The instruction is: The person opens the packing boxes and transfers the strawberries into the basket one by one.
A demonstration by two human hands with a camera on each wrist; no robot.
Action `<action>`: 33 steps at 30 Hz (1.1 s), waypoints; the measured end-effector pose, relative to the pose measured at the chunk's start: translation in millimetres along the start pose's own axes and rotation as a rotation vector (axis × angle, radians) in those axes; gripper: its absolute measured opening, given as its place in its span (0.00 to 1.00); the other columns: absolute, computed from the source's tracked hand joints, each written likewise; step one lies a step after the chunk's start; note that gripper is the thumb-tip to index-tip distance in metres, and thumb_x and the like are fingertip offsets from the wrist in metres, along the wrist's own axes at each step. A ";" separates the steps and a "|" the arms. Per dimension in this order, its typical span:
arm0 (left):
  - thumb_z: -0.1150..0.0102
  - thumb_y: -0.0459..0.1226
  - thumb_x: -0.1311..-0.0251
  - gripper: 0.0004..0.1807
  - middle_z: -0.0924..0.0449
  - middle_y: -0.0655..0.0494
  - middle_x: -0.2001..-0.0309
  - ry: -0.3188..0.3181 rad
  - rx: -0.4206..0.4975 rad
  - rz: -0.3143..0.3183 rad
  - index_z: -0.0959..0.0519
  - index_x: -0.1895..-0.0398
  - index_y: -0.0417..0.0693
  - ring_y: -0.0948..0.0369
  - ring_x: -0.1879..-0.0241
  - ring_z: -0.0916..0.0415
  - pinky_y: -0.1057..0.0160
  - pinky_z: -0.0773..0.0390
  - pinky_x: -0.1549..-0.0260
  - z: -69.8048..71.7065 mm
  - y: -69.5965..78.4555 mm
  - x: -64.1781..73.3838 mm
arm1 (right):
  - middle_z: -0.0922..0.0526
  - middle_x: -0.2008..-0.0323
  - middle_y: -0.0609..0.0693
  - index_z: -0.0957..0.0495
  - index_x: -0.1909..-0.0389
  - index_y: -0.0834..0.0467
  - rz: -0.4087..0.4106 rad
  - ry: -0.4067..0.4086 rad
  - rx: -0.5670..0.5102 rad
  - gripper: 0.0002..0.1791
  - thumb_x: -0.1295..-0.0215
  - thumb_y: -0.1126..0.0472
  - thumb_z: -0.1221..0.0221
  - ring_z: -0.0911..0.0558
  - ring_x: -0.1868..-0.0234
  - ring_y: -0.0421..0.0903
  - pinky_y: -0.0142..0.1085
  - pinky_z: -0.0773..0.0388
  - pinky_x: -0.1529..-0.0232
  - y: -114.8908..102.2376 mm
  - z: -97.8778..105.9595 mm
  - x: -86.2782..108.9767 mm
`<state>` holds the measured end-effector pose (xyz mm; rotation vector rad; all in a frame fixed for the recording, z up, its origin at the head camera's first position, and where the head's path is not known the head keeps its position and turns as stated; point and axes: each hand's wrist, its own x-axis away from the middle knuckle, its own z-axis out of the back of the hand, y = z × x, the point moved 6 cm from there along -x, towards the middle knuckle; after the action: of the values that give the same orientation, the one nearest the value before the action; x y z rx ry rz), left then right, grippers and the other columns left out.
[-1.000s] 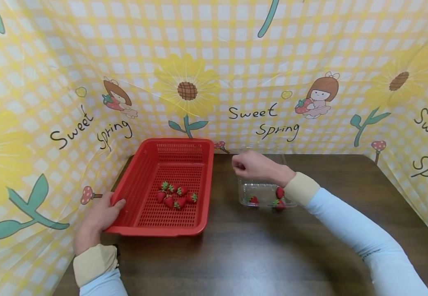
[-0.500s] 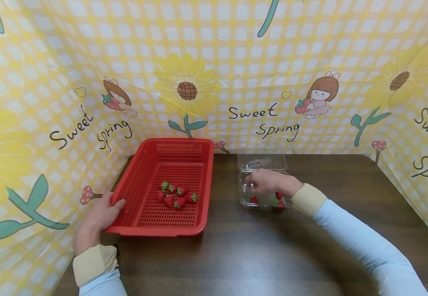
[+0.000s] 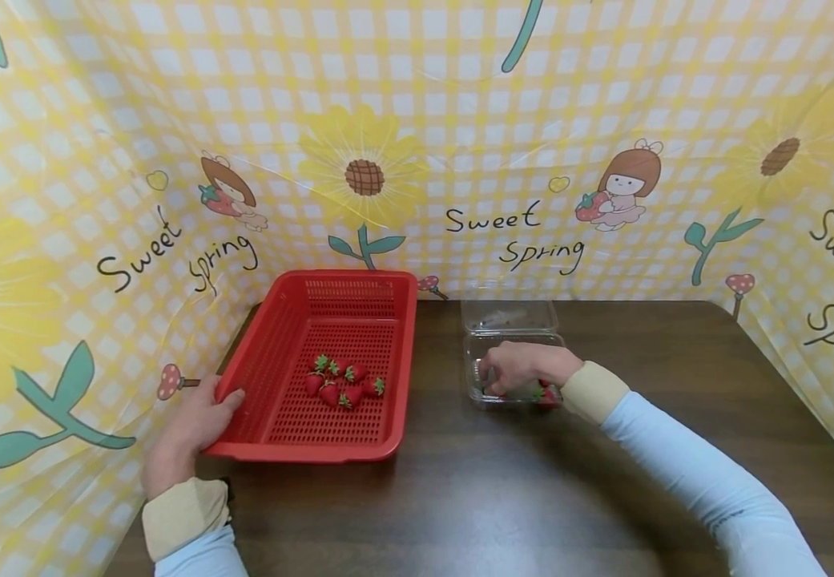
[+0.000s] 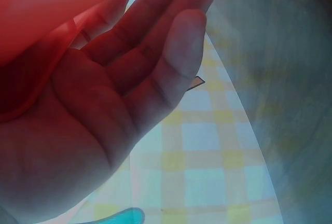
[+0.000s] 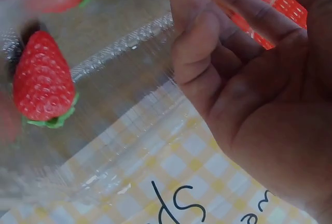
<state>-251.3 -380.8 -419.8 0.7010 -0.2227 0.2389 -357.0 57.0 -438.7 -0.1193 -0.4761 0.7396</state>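
My left hand (image 3: pixel 196 421) grips the left rim of a red perforated plastic basket (image 3: pixel 405 385), thumb over the rim and the other fingers outside below it. Several strawberries (image 3: pixel 328 393) lie together in the basket. My right hand (image 3: pixel 528 365) reaches down into a clear plastic clamshell box (image 3: pixel 473 353), its fingers at a strawberry near the front left corner. That strawberry is mostly covered; whether the fingertips pinch it is hidden. Another strawberry (image 5: pixel 44 79), red with green leaves, shows sharply in the right wrist view, beside the hand.
Behind the box its clear lid (image 3: pixel 509 316) lies folded back. Both containers stand on a dark wooden table (image 3: pixel 460 497). A yellow checked cloth (image 3: pixel 474 144) with printed flowers and lettering walls the table at the back and sides.
My right hand has come down from above the back of the box to its front left strawberry. My left hand and the basket have stayed put.
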 end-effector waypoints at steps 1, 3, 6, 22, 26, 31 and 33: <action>0.57 0.49 0.26 0.30 0.25 0.37 0.54 0.001 -0.002 0.000 0.43 0.35 0.33 0.55 0.63 0.23 0.62 0.26 0.70 0.0 0.1 0.2 | 0.20 0.78 0.43 0.18 0.55 0.55 0.006 0.001 0.001 0.13 0.42 0.61 0.36 0.26 0.77 0.37 0.30 0.29 0.71 0.4 -1.5 -0.5; 0.57 0.49 0.26 0.29 0.25 0.37 0.55 0.005 -0.006 -0.007 0.43 0.36 0.33 0.55 0.64 0.23 0.62 0.27 0.70 0.2 0.4 0.6 | 0.20 0.78 0.43 0.18 0.57 0.54 0.028 0.007 0.014 0.11 0.42 0.62 0.36 0.26 0.76 0.37 0.30 0.29 0.72 0.8 -4.4 -1.5; 0.57 0.49 0.26 0.30 0.25 0.37 0.55 0.007 0.000 -0.009 0.43 0.36 0.33 0.55 0.64 0.23 0.62 0.26 0.70 0.7 1.3 1.5 | 0.21 0.76 0.44 0.18 0.60 0.54 0.064 0.026 0.031 0.08 0.42 0.63 0.37 0.27 0.76 0.38 0.30 0.29 0.72 1.0 -7.0 -2.6; 0.55 0.50 0.27 0.31 0.24 0.37 0.56 0.004 -0.001 0.007 0.43 0.36 0.34 0.57 0.68 0.22 0.61 0.24 0.71 -1.4 0.0 1.4 | 0.25 0.77 0.44 0.26 0.68 0.50 0.011 0.165 -0.011 0.04 0.37 0.58 0.39 0.31 0.79 0.39 0.32 0.34 0.77 0.2 23.8 12.9; 0.55 0.50 0.28 0.31 0.23 0.38 0.57 0.008 -0.015 -0.002 0.42 0.36 0.33 0.57 0.69 0.22 0.61 0.24 0.71 -1.5 0.3 2.0 | 0.28 0.78 0.44 0.29 0.68 0.51 0.029 0.223 0.000 0.09 0.34 0.54 0.39 0.33 0.80 0.39 0.32 0.38 0.78 -2.9 35.7 15.6; 0.55 0.49 0.28 0.31 0.24 0.37 0.57 0.009 -0.011 -0.014 0.43 0.36 0.33 0.57 0.70 0.22 0.61 0.24 0.71 -1.5 0.9 3.0 | 0.34 0.81 0.44 0.31 0.68 0.54 0.089 0.299 0.025 0.12 0.33 0.52 0.41 0.38 0.82 0.38 0.31 0.42 0.79 -12.6 50.7 16.7; 0.55 0.49 0.27 0.31 0.24 0.37 0.57 0.009 -0.012 -0.016 0.43 0.36 0.33 0.57 0.69 0.22 0.61 0.24 0.71 -1.5 1.1 2.6 | 0.34 0.82 0.43 0.31 0.67 0.55 0.107 0.316 0.016 0.12 0.32 0.52 0.42 0.38 0.83 0.38 0.31 0.43 0.79 -18.1 57.6 18.2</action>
<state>-249.0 -378.6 -419.5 0.6897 -0.2094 0.2253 -360.5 52.4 -375.9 -0.2444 -0.1635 0.8126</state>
